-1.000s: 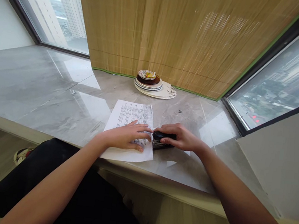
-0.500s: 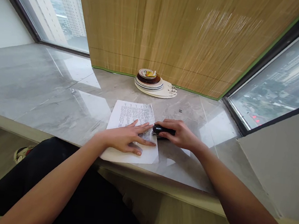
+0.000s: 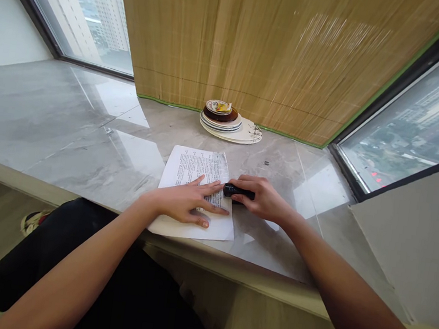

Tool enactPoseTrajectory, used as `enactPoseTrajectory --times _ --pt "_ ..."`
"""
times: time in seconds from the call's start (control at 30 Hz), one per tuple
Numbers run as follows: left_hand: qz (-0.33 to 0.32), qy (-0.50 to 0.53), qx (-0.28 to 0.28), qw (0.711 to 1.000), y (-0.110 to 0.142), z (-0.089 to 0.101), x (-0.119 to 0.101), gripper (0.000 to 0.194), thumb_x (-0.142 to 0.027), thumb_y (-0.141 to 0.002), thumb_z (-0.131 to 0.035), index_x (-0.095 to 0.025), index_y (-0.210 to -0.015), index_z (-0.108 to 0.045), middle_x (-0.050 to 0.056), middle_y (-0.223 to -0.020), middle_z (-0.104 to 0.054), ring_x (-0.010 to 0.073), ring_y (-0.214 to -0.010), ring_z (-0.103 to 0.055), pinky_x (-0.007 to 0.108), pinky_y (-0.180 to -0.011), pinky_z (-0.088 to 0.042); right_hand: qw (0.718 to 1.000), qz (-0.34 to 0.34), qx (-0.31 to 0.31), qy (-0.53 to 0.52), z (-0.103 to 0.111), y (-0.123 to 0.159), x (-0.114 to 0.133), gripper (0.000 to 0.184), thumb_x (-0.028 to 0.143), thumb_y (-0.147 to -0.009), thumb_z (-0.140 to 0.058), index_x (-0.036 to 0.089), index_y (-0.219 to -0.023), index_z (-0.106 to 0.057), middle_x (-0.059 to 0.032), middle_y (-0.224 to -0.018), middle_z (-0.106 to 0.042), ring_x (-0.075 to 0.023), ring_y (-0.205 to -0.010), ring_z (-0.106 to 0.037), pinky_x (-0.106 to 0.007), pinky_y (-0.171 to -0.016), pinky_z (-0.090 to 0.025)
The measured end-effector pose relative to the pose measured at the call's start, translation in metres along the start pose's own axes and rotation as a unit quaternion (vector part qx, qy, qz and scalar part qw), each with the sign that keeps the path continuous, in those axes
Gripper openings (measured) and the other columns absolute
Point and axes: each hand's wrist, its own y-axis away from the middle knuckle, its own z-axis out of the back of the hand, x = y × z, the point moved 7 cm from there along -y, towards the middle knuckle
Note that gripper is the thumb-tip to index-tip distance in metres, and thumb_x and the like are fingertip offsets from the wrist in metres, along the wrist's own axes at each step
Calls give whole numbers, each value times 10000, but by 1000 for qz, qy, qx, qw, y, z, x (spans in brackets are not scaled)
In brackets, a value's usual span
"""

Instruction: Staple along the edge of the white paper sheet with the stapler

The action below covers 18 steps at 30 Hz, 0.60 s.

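Printed paper (image 3: 187, 166) lies on the grey marble-look sill near its front edge; whether it is one sheet or more I cannot tell. My left hand (image 3: 186, 202) rests flat on it with fingers spread, holding nothing. A black stapler (image 3: 238, 192) sits across the paper's right edge, its front end over the print. My right hand (image 3: 263, 197) is closed around the stapler's back part, thumb on the near side. The fingertips of my left hand come close to the stapler's front. My right fingers hide the stapler's rear and most of its base.
Behind the paper stands a stack of plates (image 3: 220, 127) with a small yellow packet (image 3: 223, 108) on top. Two small dark bits (image 3: 266, 163) lie right of it. A bamboo blind (image 3: 234, 43) hangs at the back, windows on both sides. The sill's front edge (image 3: 269, 277) runs close to me.
The stapler's top has tipped down slightly under my right hand, and the gap at its front has narrowed. My left hand stays on the paper. The view has shifted a little.
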Motion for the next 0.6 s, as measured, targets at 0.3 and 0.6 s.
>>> enactPoseTrajectory --times 0.3,0.6 --pt "-6 17 -17 1000 0 0 3 549 -563 -1012 -654 -464 -1545 -565 38 -1786 -213 411 -1660 -172 738 -1315 -110 1000 0 9 22 -2 0 3 248 269 -1030 -643 225 -1248 -754 -72 -977 -713 -216 -867 -651 -334 -796 -471" --pt "1 4 -7 1000 -1 0 2 555 -569 -1005 -662 -478 -1543 -562 26 -1786 -256 390 -1671 -150 715 -1325 -98 999 -5 13 48 -5 -1 2 262 264 -1028 -650 228 -1271 -741 -72 -1005 -727 -227 -901 -664 -341 -821 -471"
